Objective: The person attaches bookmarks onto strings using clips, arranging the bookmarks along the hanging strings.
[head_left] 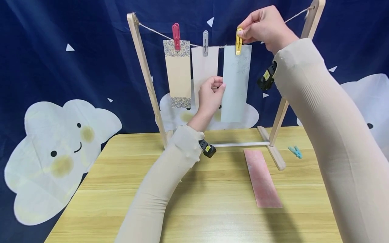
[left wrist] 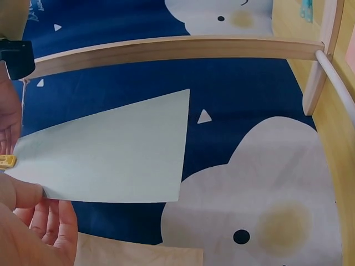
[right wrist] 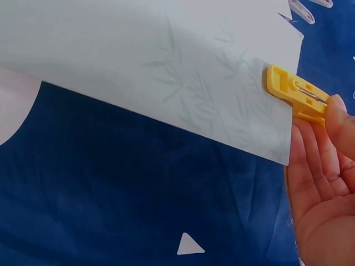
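Two hands pinch — left hand (head_left: pixel 209 95), pale-blue card (head_left: pixel 235 89) (edge); right hand (head_left: pixel 266 27), yellow clothespin (head_left: pixel 238 46).

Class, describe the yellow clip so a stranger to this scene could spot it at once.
Find the wooden frame on the table, then the string across its top. The yellow clip is the rightmost of three there, gripping a pale blue-green paper strip. Unlike the grey clip and red clip, it is pinched by the right hand.

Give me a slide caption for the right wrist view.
The right hand pinches a yellow peg at the edge of a pale, leaf-printed card.
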